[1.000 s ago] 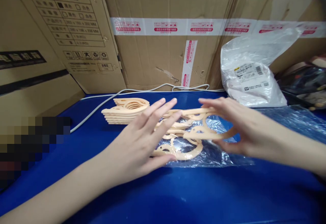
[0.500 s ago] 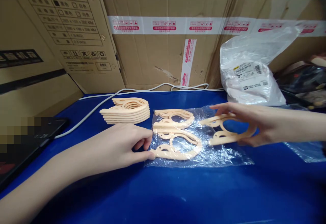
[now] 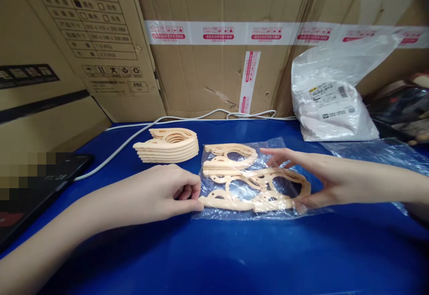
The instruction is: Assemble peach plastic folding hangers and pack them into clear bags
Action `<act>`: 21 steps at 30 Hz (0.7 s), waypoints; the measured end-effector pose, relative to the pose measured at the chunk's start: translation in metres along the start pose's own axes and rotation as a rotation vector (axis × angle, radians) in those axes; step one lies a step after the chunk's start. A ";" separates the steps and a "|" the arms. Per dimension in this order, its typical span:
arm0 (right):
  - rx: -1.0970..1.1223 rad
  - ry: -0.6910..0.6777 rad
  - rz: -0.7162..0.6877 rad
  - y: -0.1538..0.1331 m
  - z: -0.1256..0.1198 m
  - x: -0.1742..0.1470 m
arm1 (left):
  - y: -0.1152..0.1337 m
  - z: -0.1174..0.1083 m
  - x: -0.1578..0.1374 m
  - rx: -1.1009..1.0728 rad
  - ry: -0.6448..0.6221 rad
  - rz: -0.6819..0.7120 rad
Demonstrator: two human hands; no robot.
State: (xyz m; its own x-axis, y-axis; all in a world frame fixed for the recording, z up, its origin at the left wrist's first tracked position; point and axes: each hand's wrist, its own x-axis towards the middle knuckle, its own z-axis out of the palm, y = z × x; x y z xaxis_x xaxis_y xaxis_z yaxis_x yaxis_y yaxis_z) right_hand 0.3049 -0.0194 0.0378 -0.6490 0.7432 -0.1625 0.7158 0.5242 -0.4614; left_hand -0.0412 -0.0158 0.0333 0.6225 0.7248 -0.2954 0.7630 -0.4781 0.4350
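Cream folding hangers lie in and on a clear plastic bag flat on the blue table. Two sit side by side, a far hanger and a near hanger. My left hand is closed, thumb and fingers pinching the bag's left edge by the near hanger's tip. My right hand spans another folding hanger, thumb at its near side and fingers over its far side. That hanger overlaps the near one's right end. Behind my left hand stands a neat stack of folding hangers.
A white cable runs along the back to a dark phone at left. Cardboard boxes wall the back and left. A white plastic package stands back right, with more clear film before it.
My right hand has moved left and slightly down with its hanger, which now overlaps the near hanger in the bag. My left hand has stayed on the bag's edge.
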 end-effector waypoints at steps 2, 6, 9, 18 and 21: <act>-0.060 0.025 -0.015 0.006 -0.002 -0.003 | 0.000 -0.001 0.000 -0.015 -0.029 -0.013; -0.133 0.045 -0.032 0.002 -0.001 -0.004 | 0.001 -0.001 -0.001 -0.041 -0.048 -0.013; -0.135 0.073 -0.030 -0.010 0.004 0.001 | 0.001 -0.001 -0.001 -0.054 -0.039 0.002; -0.100 0.169 -0.062 -0.015 0.016 0.017 | 0.001 -0.001 -0.001 -0.024 -0.046 -0.010; 0.026 0.132 -0.080 -0.009 0.011 0.015 | 0.000 -0.001 -0.002 -0.022 -0.055 -0.005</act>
State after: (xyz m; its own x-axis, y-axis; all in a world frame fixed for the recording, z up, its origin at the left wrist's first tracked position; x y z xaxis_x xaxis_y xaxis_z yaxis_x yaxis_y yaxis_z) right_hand 0.2855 -0.0177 0.0298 -0.6630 0.7485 -0.0089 0.6550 0.5744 -0.4910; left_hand -0.0423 -0.0165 0.0352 0.6278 0.6983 -0.3438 0.7625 -0.4629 0.4520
